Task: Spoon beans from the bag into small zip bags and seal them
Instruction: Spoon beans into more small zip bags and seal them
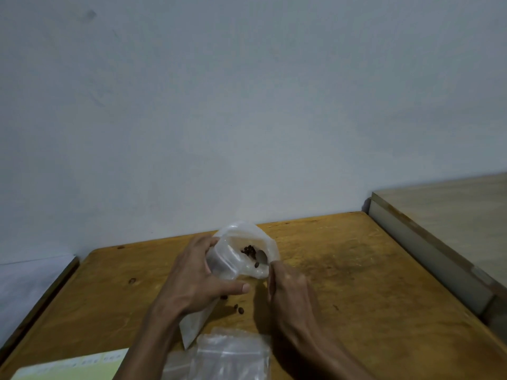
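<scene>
A clear plastic bag (247,237) lies on the wooden table (356,283) with its mouth open and a small heap of dark beans (248,250) inside. My left hand (192,281) grips a small zip bag (222,260) and holds it open at the big bag's mouth. My right hand (288,286) is closed around the handle of a metal spoon (262,256), whose bowl sits inside the big bag beside the beans. A few loose beans (238,309) lie on the table between my hands.
Several empty clear zip bags (230,355) lie near the front edge. A pale green card (68,366) sits at the front left. A grey-topped cabinet (444,229) borders the table on the right, and a white wall stands behind.
</scene>
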